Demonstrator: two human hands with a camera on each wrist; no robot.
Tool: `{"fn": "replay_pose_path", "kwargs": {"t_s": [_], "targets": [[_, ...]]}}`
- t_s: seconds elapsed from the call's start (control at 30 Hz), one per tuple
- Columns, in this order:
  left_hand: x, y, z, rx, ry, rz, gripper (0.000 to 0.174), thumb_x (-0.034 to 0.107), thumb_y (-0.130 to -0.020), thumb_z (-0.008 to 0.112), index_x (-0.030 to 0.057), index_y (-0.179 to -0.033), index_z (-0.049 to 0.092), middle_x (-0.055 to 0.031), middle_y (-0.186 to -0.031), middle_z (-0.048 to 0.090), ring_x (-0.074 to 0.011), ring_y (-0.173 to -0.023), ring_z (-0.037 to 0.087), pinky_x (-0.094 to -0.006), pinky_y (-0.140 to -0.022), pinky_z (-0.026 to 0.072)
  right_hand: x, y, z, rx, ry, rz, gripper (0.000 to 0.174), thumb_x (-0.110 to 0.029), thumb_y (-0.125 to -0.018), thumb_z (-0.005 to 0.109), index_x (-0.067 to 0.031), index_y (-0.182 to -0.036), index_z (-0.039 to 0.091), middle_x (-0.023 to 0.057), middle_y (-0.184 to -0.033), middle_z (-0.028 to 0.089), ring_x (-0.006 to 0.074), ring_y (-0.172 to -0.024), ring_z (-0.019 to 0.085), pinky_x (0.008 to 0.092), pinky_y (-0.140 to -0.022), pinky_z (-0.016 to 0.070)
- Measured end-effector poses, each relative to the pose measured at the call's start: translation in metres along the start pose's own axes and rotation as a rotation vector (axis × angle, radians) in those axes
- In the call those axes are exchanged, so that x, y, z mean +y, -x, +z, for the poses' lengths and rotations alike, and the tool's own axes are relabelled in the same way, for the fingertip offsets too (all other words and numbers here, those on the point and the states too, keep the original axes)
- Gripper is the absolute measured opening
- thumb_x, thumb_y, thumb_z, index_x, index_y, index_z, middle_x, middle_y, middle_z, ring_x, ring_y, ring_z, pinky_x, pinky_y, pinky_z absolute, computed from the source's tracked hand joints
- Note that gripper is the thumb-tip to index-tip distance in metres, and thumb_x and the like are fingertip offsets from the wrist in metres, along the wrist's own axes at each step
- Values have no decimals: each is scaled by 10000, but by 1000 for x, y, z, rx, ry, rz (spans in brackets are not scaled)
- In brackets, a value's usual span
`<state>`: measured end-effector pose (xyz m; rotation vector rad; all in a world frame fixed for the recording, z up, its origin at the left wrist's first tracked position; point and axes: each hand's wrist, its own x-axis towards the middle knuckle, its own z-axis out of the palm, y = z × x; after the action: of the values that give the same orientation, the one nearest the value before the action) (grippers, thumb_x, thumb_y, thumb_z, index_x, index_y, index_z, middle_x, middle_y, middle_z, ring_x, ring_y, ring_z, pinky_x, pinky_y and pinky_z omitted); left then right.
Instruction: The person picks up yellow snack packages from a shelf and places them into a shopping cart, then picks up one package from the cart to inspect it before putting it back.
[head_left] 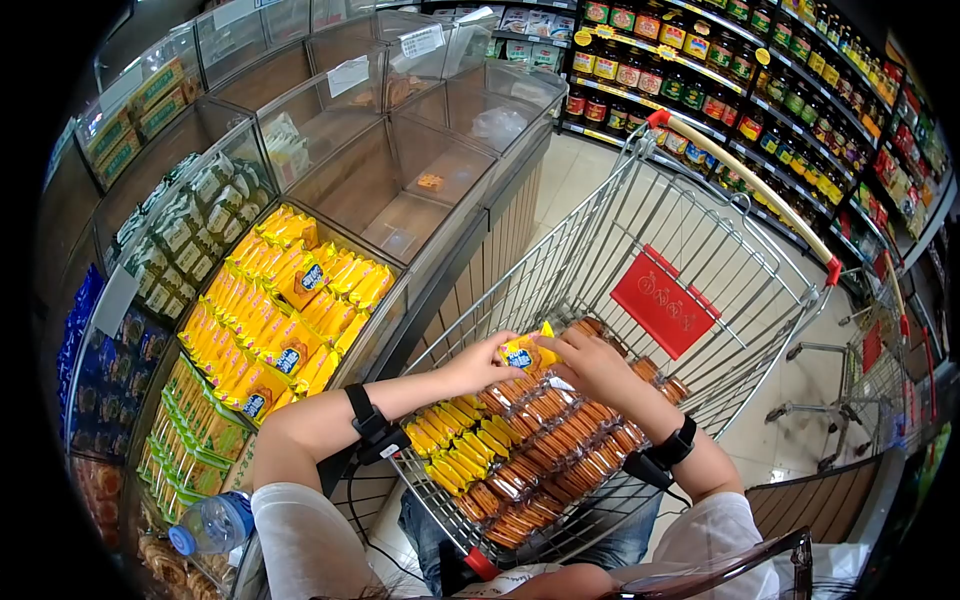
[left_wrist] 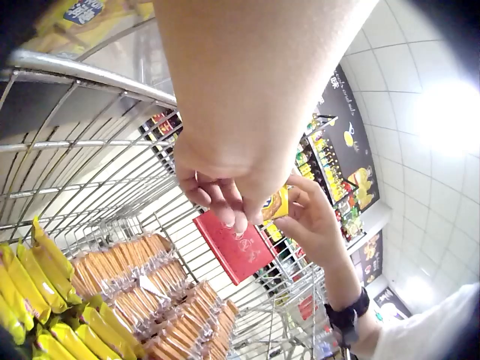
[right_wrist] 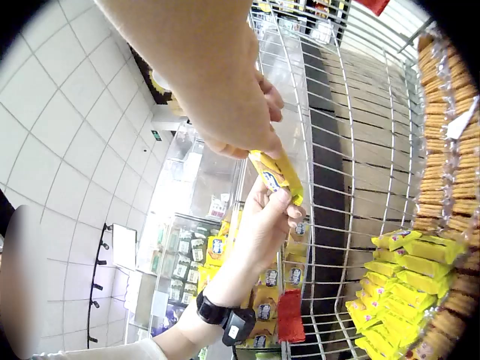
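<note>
Above the shopping cart (head_left: pixel 735 390), a yellow snack packet (head_left: pixel 525 353) with a blue label is between both hands. My left hand (head_left: pixel 482 365) pinches its left end, thumb and fingers at the wrapper in the right wrist view. On the opposite end, my right hand (head_left: pixel 600 370) grips the packet with thumb and fingertips. Under the hands, the cart holds rows of brown biscuits in clear wrappers (head_left: pixel 560 440). Beside them on the left lie stacked yellow packets (head_left: pixel 455 440), also seen in the left wrist view.
A display bin of yellow packets (head_left: pixel 285 310) stands left of the cart, with green-and-white packets (head_left: pixel 195 225) behind it. A water bottle (head_left: pixel 212 524) lies near my left elbow. Shelves of jars (head_left: pixel 690 60) rise at the back. Another cart (head_left: pixel 865 365) stands to the right.
</note>
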<state>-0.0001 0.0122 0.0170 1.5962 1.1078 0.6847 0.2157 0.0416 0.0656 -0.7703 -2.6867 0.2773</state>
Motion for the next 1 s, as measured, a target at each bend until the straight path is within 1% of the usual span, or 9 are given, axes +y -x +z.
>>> {"fn": "replay_pose_path", "kwargs": {"t_s": [0.13, 0.37, 0.43, 0.53, 0.67, 0.83, 0.87, 0.97, 1.0], "targets": [[0, 1, 2, 4, 86, -6, 399, 96, -771, 599, 55, -1104, 385, -47, -779, 592, -98, -663, 593, -222, -629, 446, -1, 1, 1, 19, 14, -33, 475, -120, -722, 594, -172, -1165, 429, 80, -771, 448, 246, -688, 503, 343, -600, 427], [-1, 1, 2, 9, 63, -17, 409, 97, -771, 599, 59, -1114, 380, -49, -783, 587, -96, -677, 587, -215, -611, 448, -2, 1, -2, 15, 10, -27, 471, -117, -726, 591, -178, -1162, 424, 81, -763, 450, 246, -654, 504, 343, -585, 424], [-1, 1, 2, 10, 54, -5, 469, 135, -756, 618, 46, -1139, 362, -65, -749, 581, -106, -668, 592, -226, -565, 426, -2, 1, -2, 12, 14, -27, 471, -116, -727, 590, -178, -1163, 422, 82, -764, 451, 247, -649, 505, 344, -582, 423], [1, 2, 3, 8, 42, 1, 411, 100, -773, 598, 56, -1117, 377, -48, -784, 583, -89, -677, 583, -214, -598, 451, -2, 1, -2, -17, -11, 5, 450, -156, -731, 580, -200, -1156, 440, 93, -796, 469, 270, -674, 525, 356, -602, 425], [-3, 1, 4, -2, 95, 18, 446, 118, -765, 603, 42, -1133, 363, -74, -774, 581, -118, -673, 597, -232, -580, 445, -1, 1, -1, -12, -7, -11, 461, -135, -729, 585, -186, -1160, 429, 90, -783, 464, 263, -662, 515, 351, -593, 422], [5, 3, 3, 25, 83, 10, 398, 101, -778, 594, 47, -1111, 382, -50, -759, 583, -79, -650, 574, -211, -589, 446, 0, 1, 0, -43, -6, 20, 453, -152, -730, 583, -187, -1156, 433, 102, -826, 488, 276, -696, 533, 355, -619, 426], [4, 3, 2, 27, 83, 11, 398, 101, -778, 594, 47, -1111, 382, -50, -759, 583, -79, -650, 574, -211, -589, 446, 0, 1, 2, 19, -35, -9, 456, -158, -729, 588, -175, -1157, 431, 105, -852, 499, 279, -716, 537, 356, -632, 428], [4, 4, 2, 53, -12, 34, 425, 147, -769, 605, 60, -1120, 382, -56, -730, 584, -109, -624, 579, -235, -572, 448, 0, 0, 5, 93, -71, -33, 463, -167, -727, 594, -146, -1158, 428, 113, -892, 516, 288, -741, 545, 360, -643, 434], [6, 6, 2, 41, -208, 78, 443, 173, -759, 609, 71, -1126, 382, -65, -718, 584, -135, -619, 584, -252, -563, 448, -1, -1, 5, 108, -80, -24, 466, -171, -727, 597, -129, -1158, 426, 119, -905, 524, 295, -746, 549, 361, -641, 439]]}}
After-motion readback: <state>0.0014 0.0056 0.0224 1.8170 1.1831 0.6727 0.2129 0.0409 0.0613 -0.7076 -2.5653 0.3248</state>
